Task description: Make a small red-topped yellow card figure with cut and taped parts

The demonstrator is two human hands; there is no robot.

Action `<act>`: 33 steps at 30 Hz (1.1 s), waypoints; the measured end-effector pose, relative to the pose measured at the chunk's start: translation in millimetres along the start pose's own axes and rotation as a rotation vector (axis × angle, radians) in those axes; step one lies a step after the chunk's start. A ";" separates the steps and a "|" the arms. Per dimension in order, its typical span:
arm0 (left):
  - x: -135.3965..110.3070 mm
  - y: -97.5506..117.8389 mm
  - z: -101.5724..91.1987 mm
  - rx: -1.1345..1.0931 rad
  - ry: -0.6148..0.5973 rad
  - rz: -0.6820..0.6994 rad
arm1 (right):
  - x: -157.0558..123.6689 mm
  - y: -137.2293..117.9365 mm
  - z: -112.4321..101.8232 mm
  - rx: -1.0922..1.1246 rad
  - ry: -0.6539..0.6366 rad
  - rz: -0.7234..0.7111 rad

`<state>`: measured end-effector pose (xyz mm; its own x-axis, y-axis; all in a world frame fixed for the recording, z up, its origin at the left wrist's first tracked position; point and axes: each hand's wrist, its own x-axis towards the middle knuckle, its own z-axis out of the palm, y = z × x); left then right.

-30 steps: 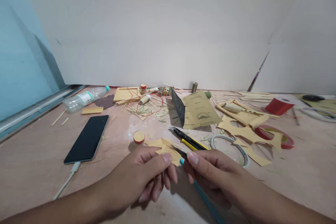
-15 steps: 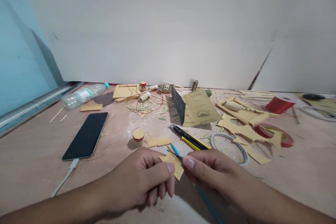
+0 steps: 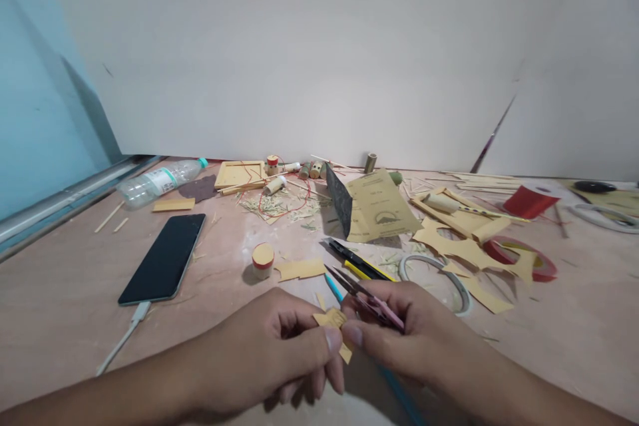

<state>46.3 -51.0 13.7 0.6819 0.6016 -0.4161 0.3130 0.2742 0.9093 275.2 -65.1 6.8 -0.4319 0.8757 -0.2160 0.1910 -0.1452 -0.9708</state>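
My left hand (image 3: 279, 353) pinches a small tan paper scrap (image 3: 333, 321) between thumb and fingers. My right hand (image 3: 404, 339) touches the same scrap with its thumb and grips small pink-handled snips (image 3: 367, 293), whose blades point up and left. Both hands are low in the middle of the view, just above the pinkish tabletop (image 3: 70, 306). A blue stick (image 3: 333, 286) lies under my right hand.
A phone (image 3: 164, 257) on a cable lies left. A red-rimmed cap (image 3: 263, 258), a tan offcut (image 3: 299, 269), a black-yellow cutter (image 3: 357, 261), a tape ring (image 3: 439, 279), sandpaper (image 3: 374, 210), a bottle (image 3: 160, 181), red tape (image 3: 519, 254) and bamboo pieces lie beyond.
Both hands drew nearer to me with the scrap. The snips have come into view in my right hand, above the scrap. Another tan offcut stays on the table.
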 end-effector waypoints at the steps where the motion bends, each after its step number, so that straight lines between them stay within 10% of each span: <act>1: 0.3 0.5 0.3 0.015 0.027 0.007 | 0.3 0.1 0.3 -0.010 0.000 0.009; 33: 2.4 3.1 0.5 0.036 0.296 0.153 | -6.9 4.5 -1.3 0.103 0.071 0.053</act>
<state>49.3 -49.1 15.4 0.5024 0.8272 -0.2517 0.2490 0.1404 0.9583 280.1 -71.2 4.0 -0.3593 0.8954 -0.2630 0.1191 -0.2355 -0.9645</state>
